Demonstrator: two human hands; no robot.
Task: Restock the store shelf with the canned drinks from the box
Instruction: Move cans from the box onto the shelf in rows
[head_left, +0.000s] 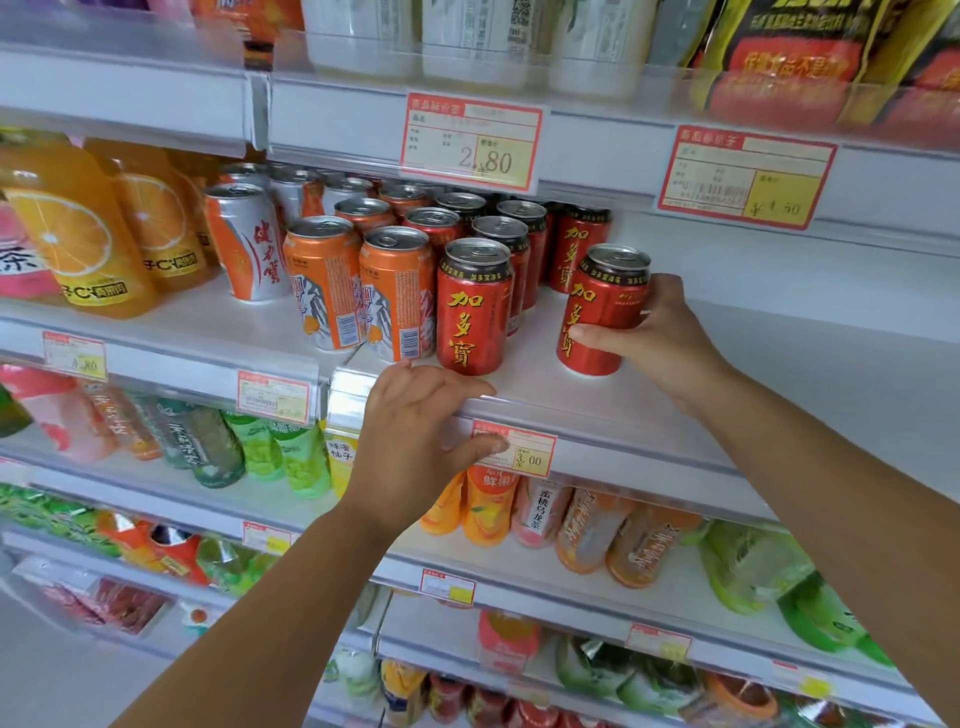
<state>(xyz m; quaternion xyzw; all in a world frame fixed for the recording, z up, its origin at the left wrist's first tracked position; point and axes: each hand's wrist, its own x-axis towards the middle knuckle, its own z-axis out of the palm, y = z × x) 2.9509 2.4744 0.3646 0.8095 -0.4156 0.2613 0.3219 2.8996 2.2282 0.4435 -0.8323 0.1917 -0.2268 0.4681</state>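
Red can (602, 312) base possibly touching shelf (675, 405).

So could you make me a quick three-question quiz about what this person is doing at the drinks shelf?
1. True or false: the right hand grips a red metal can with gold lettering that stands upright on the white shelf.
2. What does the left hand touch? A) an orange can B) the shelf's front edge C) a green bottle
3. Fill in: directly left of the held can stands another red can, and left of that a row of ____ cans.

Key: 1 true; 2 B; 3 orange.
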